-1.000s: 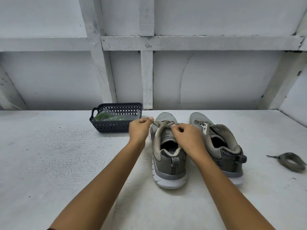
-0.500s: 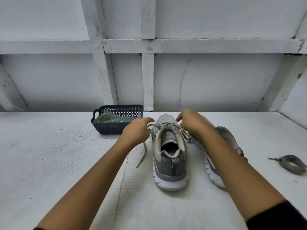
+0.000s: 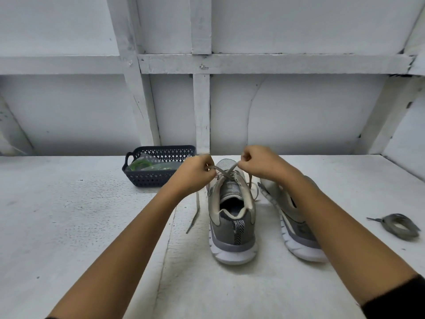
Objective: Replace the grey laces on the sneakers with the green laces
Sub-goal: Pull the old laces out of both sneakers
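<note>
My left hand (image 3: pixel 195 174) and right hand (image 3: pixel 259 164) are curled tight. Each pinches a strand of the grey lace (image 3: pixel 226 172), which crosses above the sneaker (image 3: pixel 232 226). I'd draw the strands out evenly toward nine and three, one row at a time, so the shoe doesn't lift. The green laces (image 3: pixel 140 164) wait in the basket (image 3: pixel 158 180) at ten o'clock, and a coiled lace (image 3: pixel 400 226) lies at three.

You wear the one camera on your head. It looks forward and down along your arms, very wide, at the white table (image 3: pixel 69 226). Your left hand (image 3: pixel 193 176) and right hand (image 3: pixel 262 165) are near it, mid-view. The wall (image 3: pixel 299 111) is straight ahead.
</note>
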`<state>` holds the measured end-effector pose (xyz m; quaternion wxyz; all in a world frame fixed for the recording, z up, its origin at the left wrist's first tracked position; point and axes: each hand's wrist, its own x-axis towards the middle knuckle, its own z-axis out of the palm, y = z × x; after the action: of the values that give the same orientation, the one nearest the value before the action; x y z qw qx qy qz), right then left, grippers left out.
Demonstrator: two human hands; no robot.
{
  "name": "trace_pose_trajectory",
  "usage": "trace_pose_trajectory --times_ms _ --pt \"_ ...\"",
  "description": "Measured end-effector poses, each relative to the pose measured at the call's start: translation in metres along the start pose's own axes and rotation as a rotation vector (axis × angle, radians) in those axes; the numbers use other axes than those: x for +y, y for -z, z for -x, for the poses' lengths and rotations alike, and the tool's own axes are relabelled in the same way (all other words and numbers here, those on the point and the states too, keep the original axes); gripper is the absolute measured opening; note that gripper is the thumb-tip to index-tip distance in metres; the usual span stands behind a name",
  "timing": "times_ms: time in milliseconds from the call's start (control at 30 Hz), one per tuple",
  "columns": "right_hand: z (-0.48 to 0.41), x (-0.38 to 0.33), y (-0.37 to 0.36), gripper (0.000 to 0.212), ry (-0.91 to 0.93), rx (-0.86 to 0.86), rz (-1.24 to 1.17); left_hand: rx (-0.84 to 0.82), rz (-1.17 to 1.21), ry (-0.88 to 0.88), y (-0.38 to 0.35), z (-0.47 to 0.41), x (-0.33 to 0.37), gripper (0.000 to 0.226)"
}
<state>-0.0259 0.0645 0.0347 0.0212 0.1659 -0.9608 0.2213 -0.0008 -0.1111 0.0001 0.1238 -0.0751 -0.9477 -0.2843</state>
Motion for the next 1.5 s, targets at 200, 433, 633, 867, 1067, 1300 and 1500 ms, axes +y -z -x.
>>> trace_pose_trajectory --times_ms 200,433,633,867,1067,1300,1500 --pt "0.036 -0.006 0.007 0.009 0.162 -0.277 0.149 -0.141 0.077 -0.034 0.007 0.036 0.018 0.016" --pt "0.017 -0.002 0.005 0.028 0.074 -0.095 0.05 -0.157 0.052 0.069 -0.019 0.044 0.014 0.042" --pt "-0.021 0.01 -0.013 0.025 -0.15 -0.3 -0.108 -0.197 0.169 0.203 -0.03 0.037 0.009 0.056" --pt "-0.033 0.006 -0.02 0.015 -0.179 -0.364 -0.222 -0.193 0.184 0.258 -0.038 0.035 0.006 0.058" --pt "-0.037 0.009 -0.032 0.033 -0.16 -0.224 -0.225 -0.162 0.21 0.28 -0.042 0.034 0.005 0.055" --pt "-0.041 0.014 -0.015 0.046 -0.378 -0.365 -0.349 -0.136 0.309 0.326 -0.042 0.04 0.009 0.057" --pt "-0.036 0.015 -0.013 0.018 -0.276 -0.473 -0.267 -0.13 0.337 0.35 -0.041 0.043 0.012 0.064"
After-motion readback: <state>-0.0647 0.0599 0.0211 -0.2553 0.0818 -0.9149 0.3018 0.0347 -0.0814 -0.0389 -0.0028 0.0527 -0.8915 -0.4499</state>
